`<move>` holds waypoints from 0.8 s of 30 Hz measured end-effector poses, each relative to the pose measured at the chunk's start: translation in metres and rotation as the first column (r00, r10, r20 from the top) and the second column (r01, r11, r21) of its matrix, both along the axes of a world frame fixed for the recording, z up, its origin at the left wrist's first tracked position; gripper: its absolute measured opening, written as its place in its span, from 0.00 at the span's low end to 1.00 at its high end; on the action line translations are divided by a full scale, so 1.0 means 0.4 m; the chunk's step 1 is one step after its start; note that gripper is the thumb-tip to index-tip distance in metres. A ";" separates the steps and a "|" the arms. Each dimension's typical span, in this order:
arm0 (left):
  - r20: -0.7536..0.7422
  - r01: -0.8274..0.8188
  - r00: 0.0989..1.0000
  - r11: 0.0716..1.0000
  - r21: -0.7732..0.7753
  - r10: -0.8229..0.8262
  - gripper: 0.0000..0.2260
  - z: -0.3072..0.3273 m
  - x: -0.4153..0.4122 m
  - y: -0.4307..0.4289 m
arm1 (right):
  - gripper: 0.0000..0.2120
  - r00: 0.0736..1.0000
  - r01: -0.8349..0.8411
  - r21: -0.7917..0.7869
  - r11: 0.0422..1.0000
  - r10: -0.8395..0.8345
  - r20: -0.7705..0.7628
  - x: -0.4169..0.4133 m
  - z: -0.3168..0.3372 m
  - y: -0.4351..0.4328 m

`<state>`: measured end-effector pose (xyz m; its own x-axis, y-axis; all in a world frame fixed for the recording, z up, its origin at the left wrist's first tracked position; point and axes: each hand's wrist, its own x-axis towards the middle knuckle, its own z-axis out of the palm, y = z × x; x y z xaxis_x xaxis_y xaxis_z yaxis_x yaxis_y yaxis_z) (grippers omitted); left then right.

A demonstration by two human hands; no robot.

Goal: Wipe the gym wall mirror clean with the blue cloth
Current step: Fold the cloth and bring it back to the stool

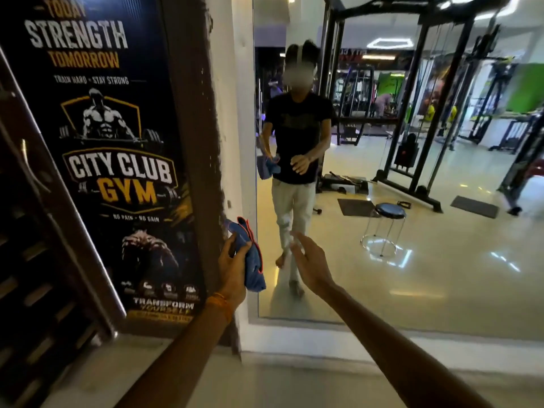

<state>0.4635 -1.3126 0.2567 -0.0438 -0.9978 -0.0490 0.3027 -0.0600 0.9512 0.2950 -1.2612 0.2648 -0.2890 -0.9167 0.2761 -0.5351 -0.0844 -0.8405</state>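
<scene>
The large wall mirror fills the right half of the view and reflects the gym and me. My left hand grips a bunched blue cloth with a red edge, held just in front of the mirror's left border, low down. My right hand hovers to the right of the cloth with fingers spread and relaxed, holding nothing, close to the glass but apart from it. The cloth hangs down past my left palm.
A dark gym poster in a brown frame stands on the wall left of the mirror. A white wall strip separates them. A dark door with a metal handle is at far left. A pale ledge runs under the mirror.
</scene>
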 end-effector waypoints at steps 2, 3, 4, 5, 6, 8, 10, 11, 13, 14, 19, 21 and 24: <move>0.022 0.023 0.999 0.998 0.058 -0.024 0.21 -0.060 0.023 0.076 | 0.18 0.998 0.018 0.068 0.998 -0.022 0.055 0.042 -0.060 0.090; 0.022 0.032 0.999 0.996 0.087 -0.034 0.21 -0.089 0.030 0.112 | 0.20 0.997 0.025 0.093 0.995 -0.032 0.074 0.060 -0.090 0.129; 0.015 0.039 0.999 0.993 0.114 -0.041 0.21 -0.110 0.035 0.149 | 0.22 0.996 0.033 0.120 0.992 -0.042 0.074 0.074 -0.122 0.165; 0.023 0.049 0.998 0.990 0.133 -0.052 0.20 -0.133 0.040 0.185 | 0.22 0.997 0.033 0.148 0.988 -0.043 0.066 0.084 -0.151 0.198; 0.032 0.064 0.997 0.986 0.151 -0.070 0.19 -0.149 0.043 0.222 | 0.20 0.997 0.026 0.173 0.985 -0.038 0.071 0.093 -0.173 0.228; 0.019 0.105 0.994 0.976 0.190 -0.111 0.16 -0.178 0.047 0.295 | 0.18 0.995 0.037 0.207 0.978 -0.055 0.080 0.115 -0.191 0.289; 0.028 0.120 0.991 0.973 0.198 -0.128 0.14 -0.199 0.045 0.364 | 0.18 0.992 0.043 0.234 0.971 -0.069 0.103 0.130 -0.218 0.341; 0.040 0.122 0.990 0.972 0.200 -0.132 0.13 -0.211 0.041 0.394 | 0.17 0.991 0.043 0.244 0.969 -0.073 0.115 0.134 -0.230 0.364; 0.088 0.115 0.987 0.975 0.191 -0.134 0.12 -0.243 0.035 0.448 | 0.16 0.979 0.040 0.267 0.963 -0.091 0.181 0.145 -0.257 0.414; 0.117 0.107 0.985 0.978 0.178 -0.129 0.12 -0.258 0.030 0.476 | 0.14 0.970 0.034 0.275 0.961 -0.098 0.223 0.147 -0.273 0.441; 0.207 0.148 0.959 0.965 0.216 -0.194 0.17 -0.315 -0.020 0.641 | 0.15 0.874 -0.044 0.327 0.944 -0.123 0.470 0.142 -0.336 0.602; 0.178 0.212 0.946 0.935 0.286 -0.269 0.18 -0.304 -0.051 0.723 | 0.17 0.803 -0.088 0.343 0.935 -0.137 0.580 0.125 -0.355 0.676; 0.058 0.370 0.900 0.826 0.426 -0.433 0.33 -0.297 -0.090 0.850 | 0.18 0.731 -0.116 0.385 0.916 -0.184 0.658 0.092 -0.391 0.794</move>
